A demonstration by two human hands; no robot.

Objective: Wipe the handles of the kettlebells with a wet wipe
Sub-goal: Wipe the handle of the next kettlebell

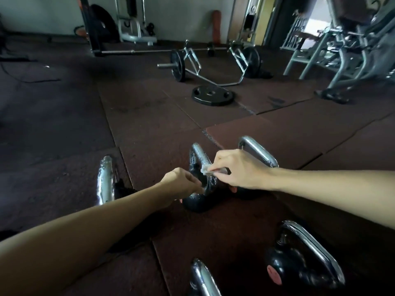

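Chrome handle (pixel 198 153) of a black kettlebell (pixel 195 205) meets a wet wipe (pixel 206 170) on the dark rubber floor (pixel 149 116) of a gym.

The person's right hand (pixel 237 169) pinches the small, crumpled wet wipe between thumb and fingertips and presses it onto the near end of the handle. The left hand (pixel 181 184), just below and to the left of the right hand, curls its fingers around the kettlebell where handle meets body. A second kettlebell (pixel 258 150) stands right behind the right hand and is partly hidden by it. A third (pixel 104 180) sits to the left of the left hand. Two more (pixel 303 259) (pixel 203 278) lie nearer the person, below the right forearm. Well beyond both hands, a weight plate (pixel 212 95) lies flat on the floor, with a loaded bar (pixel 213 63) behind it.
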